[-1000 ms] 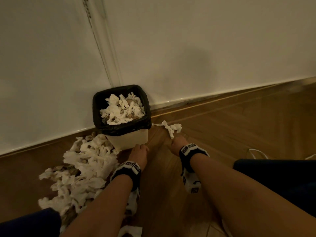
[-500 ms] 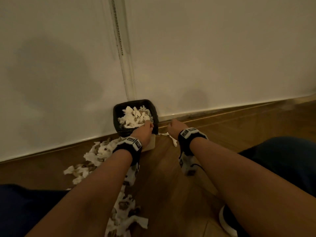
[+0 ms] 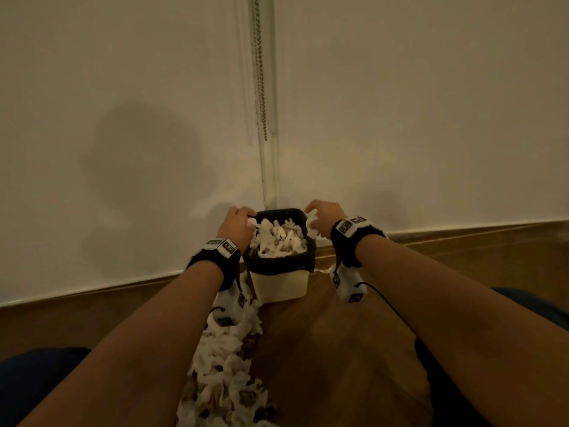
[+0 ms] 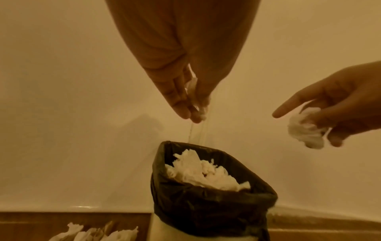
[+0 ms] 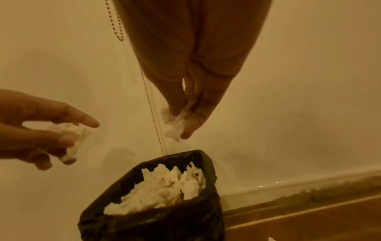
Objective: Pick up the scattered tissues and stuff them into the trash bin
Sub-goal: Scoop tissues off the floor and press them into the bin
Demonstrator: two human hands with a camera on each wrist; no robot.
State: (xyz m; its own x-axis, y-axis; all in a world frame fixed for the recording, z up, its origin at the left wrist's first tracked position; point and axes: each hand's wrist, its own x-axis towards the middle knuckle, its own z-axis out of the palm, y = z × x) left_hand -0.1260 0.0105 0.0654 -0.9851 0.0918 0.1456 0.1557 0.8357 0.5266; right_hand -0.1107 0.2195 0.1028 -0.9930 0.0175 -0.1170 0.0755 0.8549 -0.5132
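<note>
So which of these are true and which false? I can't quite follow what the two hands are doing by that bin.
1. Both hands hold tissue. True: the left hand and the right hand each grip a crumpled wad.
2. The trash bin is empty. False: white tissues fill it up to the rim.
3. The bin has a black bag as liner. True.
4. The floor is cleared of tissues. False: a pile of scattered tissues lies in front of the bin, under the left arm.
5. The bin lies tipped on its side. False: it stands upright against the wall.
</note>
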